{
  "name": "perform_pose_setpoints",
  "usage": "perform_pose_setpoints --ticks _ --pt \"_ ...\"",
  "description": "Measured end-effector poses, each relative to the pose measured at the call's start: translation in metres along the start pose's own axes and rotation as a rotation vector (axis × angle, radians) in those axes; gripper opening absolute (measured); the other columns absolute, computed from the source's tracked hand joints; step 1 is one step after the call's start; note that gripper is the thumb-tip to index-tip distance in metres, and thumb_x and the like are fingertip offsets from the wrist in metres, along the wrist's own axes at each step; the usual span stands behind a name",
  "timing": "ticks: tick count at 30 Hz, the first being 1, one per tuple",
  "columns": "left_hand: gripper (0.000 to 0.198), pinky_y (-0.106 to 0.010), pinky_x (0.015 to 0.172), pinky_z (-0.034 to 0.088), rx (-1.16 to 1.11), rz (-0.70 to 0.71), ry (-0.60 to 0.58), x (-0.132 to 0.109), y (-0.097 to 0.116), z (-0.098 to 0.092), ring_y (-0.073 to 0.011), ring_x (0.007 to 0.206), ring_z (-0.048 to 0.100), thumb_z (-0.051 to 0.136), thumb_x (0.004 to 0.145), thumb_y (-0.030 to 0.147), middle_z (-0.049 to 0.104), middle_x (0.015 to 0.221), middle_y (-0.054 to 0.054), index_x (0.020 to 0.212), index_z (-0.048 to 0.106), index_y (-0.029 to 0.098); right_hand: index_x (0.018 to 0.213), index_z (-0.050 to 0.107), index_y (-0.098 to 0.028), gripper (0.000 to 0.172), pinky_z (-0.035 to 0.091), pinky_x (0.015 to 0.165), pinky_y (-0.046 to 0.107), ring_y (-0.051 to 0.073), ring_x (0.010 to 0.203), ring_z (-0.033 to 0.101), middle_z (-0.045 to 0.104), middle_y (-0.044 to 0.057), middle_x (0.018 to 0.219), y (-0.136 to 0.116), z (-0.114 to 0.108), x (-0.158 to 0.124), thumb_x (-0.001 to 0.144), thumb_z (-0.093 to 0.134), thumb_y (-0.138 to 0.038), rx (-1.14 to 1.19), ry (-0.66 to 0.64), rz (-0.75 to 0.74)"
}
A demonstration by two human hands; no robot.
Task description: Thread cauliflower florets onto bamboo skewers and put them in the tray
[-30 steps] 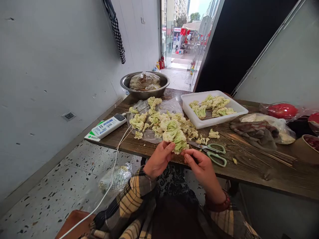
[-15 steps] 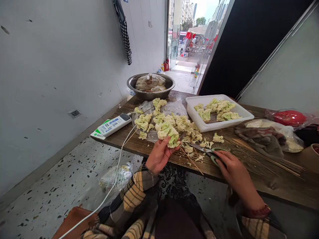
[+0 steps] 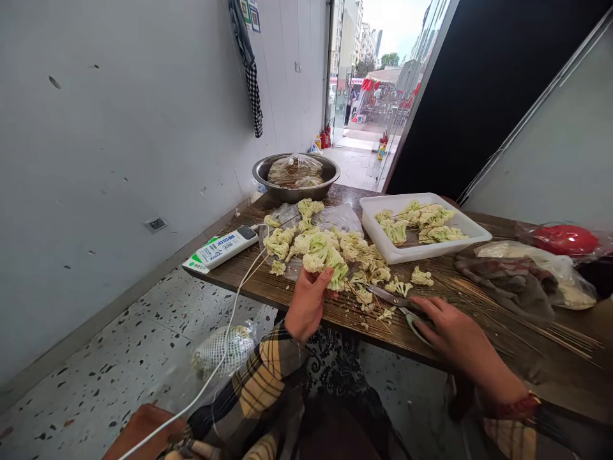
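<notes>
My left hand (image 3: 306,305) is closed around a pale green and cream cauliflower piece (image 3: 326,259), held just above the table's near edge. The cut stems face right; part of the piece is hidden by my fingers. My right hand (image 3: 447,329) rests low over the table, its fingers over the handles of a pair of scissors (image 3: 390,297). The blades point left among small cauliflower bits (image 3: 402,287) and crumbs. Behind my left hand lies a heap of cauliflower florets (image 3: 354,246) on a clear plastic bag (image 3: 342,217).
A white tray (image 3: 421,253) holds skewered florets. Thin wooden skewers (image 3: 546,319) and a dark cloth (image 3: 507,284) lie to the right. A metal basin (image 3: 258,176) with bagged contents stands at the back. A white device (image 3: 225,249) with a cable sits left. Netted produce (image 3: 225,350) lies on the floor.
The whole view has shifted slightly, so the table sits lower in the picture. My left hand has turned a little with the cauliflower piece. My right hand covers more of the scissors' handles.
</notes>
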State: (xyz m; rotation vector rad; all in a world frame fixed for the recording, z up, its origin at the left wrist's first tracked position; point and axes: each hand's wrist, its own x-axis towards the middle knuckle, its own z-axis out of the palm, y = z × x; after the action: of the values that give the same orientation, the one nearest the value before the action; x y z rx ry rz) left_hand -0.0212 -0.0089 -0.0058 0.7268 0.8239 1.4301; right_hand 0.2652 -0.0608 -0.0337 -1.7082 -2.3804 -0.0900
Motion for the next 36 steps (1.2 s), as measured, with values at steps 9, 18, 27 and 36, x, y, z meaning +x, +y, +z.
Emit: perform_pose_setpoints --ticks 9,18,27,36 --pt "0.056 -0.025 0.076 0.053 -0.078 -0.009 -0.019 -0.006 0.006 0.007 -0.0183 0.101 0.062 0.076 0.069 0.026 0.064 0.119 -0.005 0.121 0.055 0.024 0.119 0.058 -0.025 0.045 0.054 0.081 0.033 0.024 0.097 0.066 0.067 0.008 0.114 -0.009 -0.011 -0.053 0.079 0.061 -0.045 0.8 0.278 0.561" --pt "0.051 -0.029 0.081 0.052 -0.102 -0.012 -0.06 -0.01 0.005 0.011 -0.0195 0.104 0.063 0.072 0.074 0.025 0.066 0.115 -0.005 0.121 0.055 0.025 0.124 0.059 -0.026 0.067 0.048 0.057 0.025 0.014 0.063 0.059 0.069 0.006 0.084 -0.101 -0.023 -0.043 0.068 0.07 -0.061 1.725 -0.039 0.335" --pt "0.057 -0.029 0.085 0.05 0.012 0.083 0.003 -0.015 0.0 0.001 -0.0188 0.102 0.063 0.078 0.067 0.025 0.067 0.114 -0.005 0.119 0.057 0.025 0.132 0.052 -0.027 0.067 0.052 0.079 0.029 0.019 0.09 0.063 0.066 0.006 0.108 -0.117 -0.03 -0.043 0.067 0.063 -0.011 1.07 -0.013 0.281" --pt "0.059 -0.038 0.107 0.037 0.129 0.236 0.041 -0.02 -0.005 0.001 -0.022 0.117 0.056 0.079 0.065 0.027 0.067 0.117 -0.006 0.12 0.058 0.022 0.135 0.05 -0.021 0.057 0.051 0.089 0.03 0.022 0.106 0.062 0.064 0.009 0.122 -0.121 -0.022 -0.034 0.08 0.065 -0.026 0.759 0.097 0.117"
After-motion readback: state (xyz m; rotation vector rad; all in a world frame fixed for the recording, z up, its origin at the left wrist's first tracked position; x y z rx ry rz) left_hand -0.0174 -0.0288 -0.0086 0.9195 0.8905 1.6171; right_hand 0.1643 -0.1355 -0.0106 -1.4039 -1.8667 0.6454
